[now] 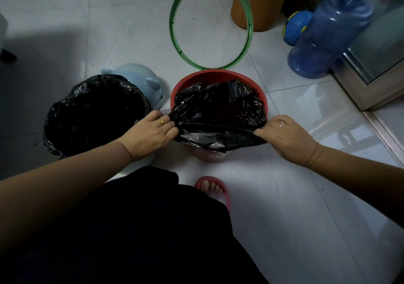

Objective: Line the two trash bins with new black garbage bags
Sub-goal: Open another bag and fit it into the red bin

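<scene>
Head view: both hands work at the round red plastic bin (218, 75) on the white tiled floor (284, 196). A thin black plastic garbage bag (218, 113) lies crumpled in the bin mouth. Its near hem is stretched over the near rim, while the far rim shows bare red. The left hand (150, 130) pinches the hem at the bin's left side, and the right hand (284, 135) pinches it at the right side. Each grip is closed on the film alone and holds nothing else.

Handling assessment: the bag appears very light, limp and slick. It is liable to slide off the rim and to tear if overstretched. The best hold is the hem itself, at opposite points as taken here, working round toward the far rim.

Containers: the red bin's interior is mostly hidden by the bag, so its contents cannot be told. The neighbouring bin, just to the left, is hidden under another black liner (96, 113) folded over its whole mouth. Its interior is dark and nothing is discernible. A pale blue eared plastic lid (140, 76) lies behind it. A green plastic hoop (171, 21) sits beyond the red bin and is probably its clamp ring.
</scene>
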Motion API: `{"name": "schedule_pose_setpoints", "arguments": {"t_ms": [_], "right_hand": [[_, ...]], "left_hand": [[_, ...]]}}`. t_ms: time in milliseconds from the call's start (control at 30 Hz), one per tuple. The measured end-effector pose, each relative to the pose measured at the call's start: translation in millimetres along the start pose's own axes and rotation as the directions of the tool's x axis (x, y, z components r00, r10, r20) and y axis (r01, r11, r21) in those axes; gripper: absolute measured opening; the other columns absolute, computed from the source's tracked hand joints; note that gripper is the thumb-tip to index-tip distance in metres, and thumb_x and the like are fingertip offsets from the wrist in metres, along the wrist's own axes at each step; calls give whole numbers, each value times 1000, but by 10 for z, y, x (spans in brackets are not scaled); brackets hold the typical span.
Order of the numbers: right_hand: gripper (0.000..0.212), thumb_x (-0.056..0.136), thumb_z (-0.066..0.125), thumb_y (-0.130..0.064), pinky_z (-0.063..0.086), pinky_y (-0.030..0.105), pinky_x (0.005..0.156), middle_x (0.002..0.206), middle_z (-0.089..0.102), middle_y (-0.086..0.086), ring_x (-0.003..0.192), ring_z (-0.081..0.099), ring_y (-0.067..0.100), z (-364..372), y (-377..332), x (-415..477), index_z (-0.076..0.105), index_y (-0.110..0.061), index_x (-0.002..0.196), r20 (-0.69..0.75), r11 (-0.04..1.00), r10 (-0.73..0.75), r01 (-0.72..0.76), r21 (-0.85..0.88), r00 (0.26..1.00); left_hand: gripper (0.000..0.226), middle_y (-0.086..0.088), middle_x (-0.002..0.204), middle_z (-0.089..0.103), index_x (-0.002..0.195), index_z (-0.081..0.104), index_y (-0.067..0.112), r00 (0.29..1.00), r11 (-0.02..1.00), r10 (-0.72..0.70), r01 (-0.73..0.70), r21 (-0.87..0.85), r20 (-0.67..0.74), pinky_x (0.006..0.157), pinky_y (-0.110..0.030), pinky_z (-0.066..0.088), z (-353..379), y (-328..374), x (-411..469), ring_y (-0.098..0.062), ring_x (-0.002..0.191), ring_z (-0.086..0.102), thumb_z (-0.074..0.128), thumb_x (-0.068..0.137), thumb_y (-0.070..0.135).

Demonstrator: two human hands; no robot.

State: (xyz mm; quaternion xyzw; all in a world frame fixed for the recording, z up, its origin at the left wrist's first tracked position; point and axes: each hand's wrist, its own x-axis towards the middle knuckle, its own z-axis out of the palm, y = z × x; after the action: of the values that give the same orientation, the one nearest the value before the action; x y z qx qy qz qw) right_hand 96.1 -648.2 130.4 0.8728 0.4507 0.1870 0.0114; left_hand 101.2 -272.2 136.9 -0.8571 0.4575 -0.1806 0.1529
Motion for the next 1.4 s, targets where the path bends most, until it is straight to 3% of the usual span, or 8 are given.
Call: {"name": "schedule_pose_setpoints", "arguments": {"t_ms": [300,433,600,800,933,1067,1200,1400], "right_hand": [[15,88,54,-12,37,43,102,87,66,4,95,65,26,63,79,-153,68,-14,92,73,982,1,13,-191,997],[29,79,60,-12,36,47,106,110,66,10,115,59,31,124,69,-236,65,-13,108,186,981,47,-10,-193,981],[49,78,45,-6,30,48,108,124,62,16,121,52,35,205,47,-308,61,-11,124,255,980,77,-27,-197,964],[60,66,66,-3,28,56,109,130,58,17,123,55,34,182,104,-303,62,-15,125,294,976,71,-6,-219,953],[57,65,64,-4,21,57,111,132,56,19,126,51,35,165,88,-307,63,-15,121,284,976,77,-14,-216,956],[52,63,61,-9,20,60,112,131,55,20,129,46,39,112,68,-346,65,-18,114,344,974,97,-18,-226,934],[61,62,64,-12,20,62,110,135,52,22,128,46,42,122,-47,-342,61,-24,122,379,981,62,14,-194,923],[66,66,62,-11,19,64,110,144,42,23,135,38,42,92,-79,-327,57,-29,129,458,981,103,-15,-193,883]], "left_hand": [[27,-12,91,65,85,62,10,981,999,-30,35,-21,194,103,-43,43,29,34,-4,-31,97,65,36,89,9],[44,-22,118,62,113,61,10,959,998,-34,18,61,280,107,-46,38,175,80,-54,-36,112,58,24,88,11],[56,-23,153,25,151,10,19,834,991,-36,-41,126,551,117,-47,7,262,143,-72,-38,140,26,11,94,18],[39,-22,111,68,96,74,16,921,990,27,-79,119,390,98,-48,44,73,126,50,-38,104,65,37,84,15],[31,-27,140,46,120,57,17,857,994,-73,19,109,511,113,-50,23,71,117,2,-42,129,44,40,94,18],[21,-24,106,68,94,62,8,940,990,139,-120,-78,312,88,-46,53,-128,84,-18,-39,97,67,47,81,16],[31,-13,100,70,118,43,13,966,970,216,-197,-139,141,82,-37,54,-131,136,-42,-30,92,69,22,95,21],[47,-15,99,70,116,68,21,944,980,195,-195,-25,267,91,-49,49,-126,81,-60,-34,96,68,34,84,20]]}}
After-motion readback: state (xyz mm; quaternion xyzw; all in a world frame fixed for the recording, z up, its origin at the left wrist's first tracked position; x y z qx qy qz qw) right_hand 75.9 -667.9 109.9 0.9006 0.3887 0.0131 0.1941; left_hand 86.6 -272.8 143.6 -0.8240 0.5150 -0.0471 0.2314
